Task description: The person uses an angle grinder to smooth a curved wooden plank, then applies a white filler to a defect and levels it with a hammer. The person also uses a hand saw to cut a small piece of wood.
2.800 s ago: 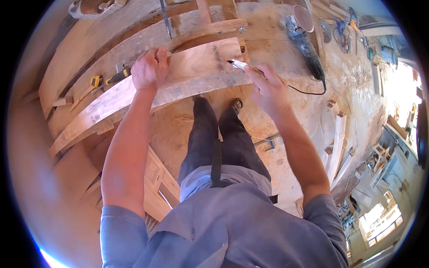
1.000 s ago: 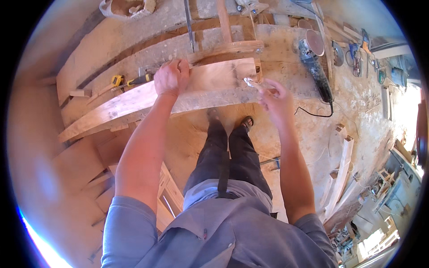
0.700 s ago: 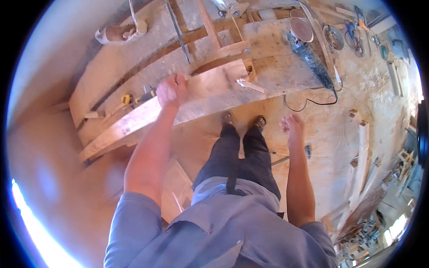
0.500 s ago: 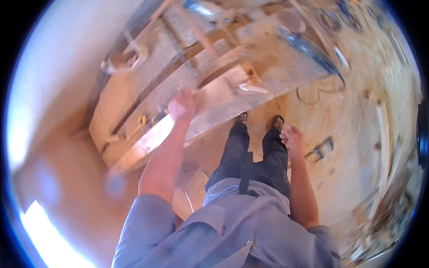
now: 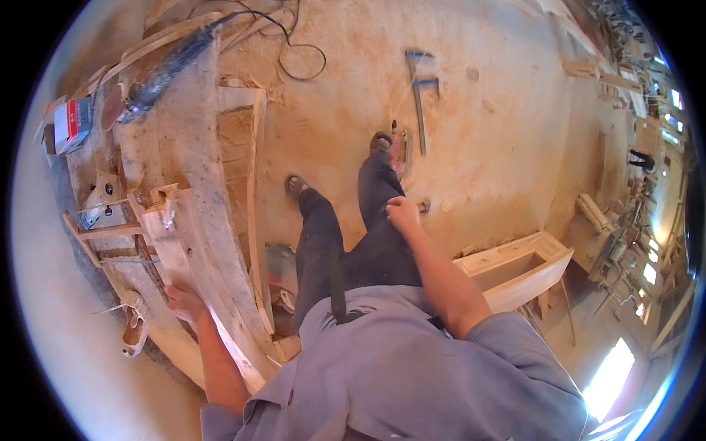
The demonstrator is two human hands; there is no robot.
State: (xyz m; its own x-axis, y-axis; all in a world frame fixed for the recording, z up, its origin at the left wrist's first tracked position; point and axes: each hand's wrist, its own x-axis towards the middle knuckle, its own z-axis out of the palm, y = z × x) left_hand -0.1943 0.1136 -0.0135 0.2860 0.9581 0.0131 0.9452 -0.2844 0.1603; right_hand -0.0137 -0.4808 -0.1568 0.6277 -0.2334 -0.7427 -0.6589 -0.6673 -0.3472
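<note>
My left hand (image 5: 185, 303) is at the edge of a long pale wooden board (image 5: 193, 268), with its fingers closed over the side. The board lies lengthwise on a workbench (image 5: 173, 147) at my left, and a small wood block (image 5: 163, 194) sits near its far end. My right hand (image 5: 403, 214) is curled into a loose fist in front of my right thigh, and nothing shows in it.
Blue clamps (image 5: 421, 103) lie on the dusty floor beyond my feet. A black cable (image 5: 303, 73) loops off the bench's far end. A wooden frame box (image 5: 515, 268) stands at my right. A wooden hand plane (image 5: 135, 331) and a carton (image 5: 72, 125) are at the left.
My view has swung to the right, so the bench now runs along my left side. My left hand stays at the board. The right fist is now in front of my thigh.
</note>
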